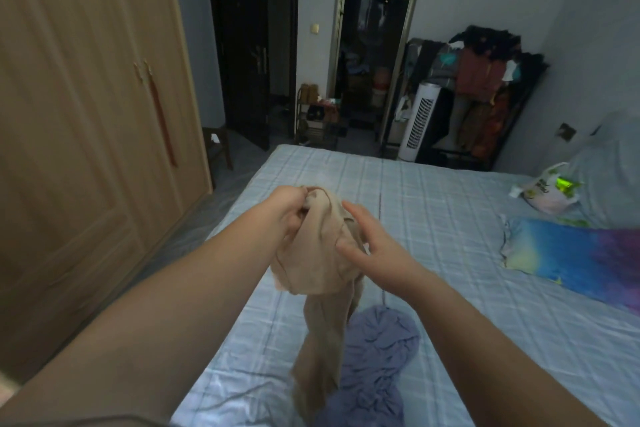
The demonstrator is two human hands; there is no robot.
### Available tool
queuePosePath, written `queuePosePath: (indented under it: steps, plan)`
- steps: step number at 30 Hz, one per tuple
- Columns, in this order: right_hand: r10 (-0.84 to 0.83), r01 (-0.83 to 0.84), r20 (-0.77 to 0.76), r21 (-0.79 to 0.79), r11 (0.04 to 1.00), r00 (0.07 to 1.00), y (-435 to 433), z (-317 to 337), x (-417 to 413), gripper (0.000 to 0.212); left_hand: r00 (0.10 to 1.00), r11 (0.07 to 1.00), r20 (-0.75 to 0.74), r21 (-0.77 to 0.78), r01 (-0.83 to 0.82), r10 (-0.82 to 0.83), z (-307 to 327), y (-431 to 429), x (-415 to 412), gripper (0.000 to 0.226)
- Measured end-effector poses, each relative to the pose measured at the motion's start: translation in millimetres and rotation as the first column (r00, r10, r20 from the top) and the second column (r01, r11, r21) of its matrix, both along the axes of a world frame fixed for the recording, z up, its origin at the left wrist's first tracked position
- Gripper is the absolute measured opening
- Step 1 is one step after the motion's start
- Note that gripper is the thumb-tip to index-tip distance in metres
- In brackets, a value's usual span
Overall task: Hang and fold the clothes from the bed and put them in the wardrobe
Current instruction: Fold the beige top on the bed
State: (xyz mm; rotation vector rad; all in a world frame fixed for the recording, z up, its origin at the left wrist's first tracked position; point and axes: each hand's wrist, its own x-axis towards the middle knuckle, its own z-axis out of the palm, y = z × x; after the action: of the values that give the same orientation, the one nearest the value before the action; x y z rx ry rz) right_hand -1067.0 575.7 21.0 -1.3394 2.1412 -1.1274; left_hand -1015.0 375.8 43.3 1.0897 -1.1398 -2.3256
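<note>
Your forearms (166,315) reach over the bed (450,204), left hand (289,215) bunching the top of a beige garment (318,256) in curled fingers while your right hand (374,248) spreads open at its side, holding nothing. The garment hangs above the sheet, its tail trailing beside a purple garment (377,357); the wardrobe (86,121) stands shut at left.

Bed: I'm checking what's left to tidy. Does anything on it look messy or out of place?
Yes. A purple garment lies crumpled in a heap at the near end of the bed, unfolded. A plastic bag sits at the far right, odd among bedding. The left hand holds the beige garment.
</note>
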Motion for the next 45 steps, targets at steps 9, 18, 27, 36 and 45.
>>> queuePosePath:
  steps: [9, 18, 27, 36, 45]
  plan:
    - [-0.007, -0.046, -0.485, -0.097, 0.994, 0.875, 5, -23, 7, 0.069, 0.999, 0.999, -0.039, 0.031, 0.027, -0.025, 24, 8, 7, 0.035]
    - [-0.367, 0.327, -0.059, -0.34, 0.882, 0.928, -15, 16, 2, 0.024, 0.895, 0.868, 0.131, -0.216, 0.447, -0.427, 22, 18, 46, 0.045]
    - [-0.524, 0.54, 0.138, -0.125, 0.833, 0.84, -1, 18, -15, 0.031, 0.796, 0.547, 0.194, -0.633, 0.548, -0.574, -13, 56, 82, 0.074]
    - [-0.563, 0.615, 0.274, -0.166, 0.771, 0.78, 48, 41, -32, 0.027, 0.9, 0.426, 0.337, -0.796, 0.429, -0.276, -82, 119, 56, 0.023]
    - [-0.464, 0.697, 0.63, -0.179, 0.694, 0.623, 158, 41, -120, 0.021, 0.896, 0.499, 0.395, -0.745, 0.442, -0.205, -94, 172, 0, 0.014]
